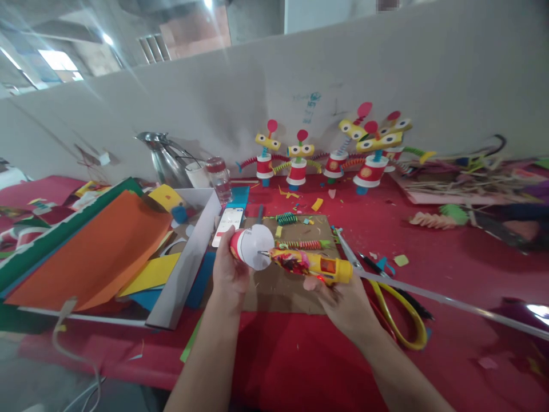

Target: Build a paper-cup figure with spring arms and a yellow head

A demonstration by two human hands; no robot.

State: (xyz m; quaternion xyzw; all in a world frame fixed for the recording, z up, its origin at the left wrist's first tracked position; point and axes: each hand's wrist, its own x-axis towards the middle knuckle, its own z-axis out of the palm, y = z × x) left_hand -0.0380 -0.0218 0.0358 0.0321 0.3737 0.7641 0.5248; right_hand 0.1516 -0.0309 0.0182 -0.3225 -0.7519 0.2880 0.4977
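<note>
My left hand [231,272] is wrapped round a red and white paper cup [258,247], tilted so that its round white end faces right. In my right hand [343,300] is a yellow hot glue gun [317,264], a long clear glue stick [446,297] trailing out of its back. The metal nozzle points left and meets or nearly meets the cup's white end; I cannot tell which. Below both hands lies a brown cardboard sheet [283,292]. On it are a red and green folded paper spring [302,245] and a dark green paper spring [286,218].
Several finished paper-cup figures [297,170] stand along the wall. A box [180,274] of coloured paper fills the left, beside a phone [228,226], a glass jar [219,180] and a metal jug [165,160]. Yellow-handled scissors [403,323] lie at right, near paper scraps.
</note>
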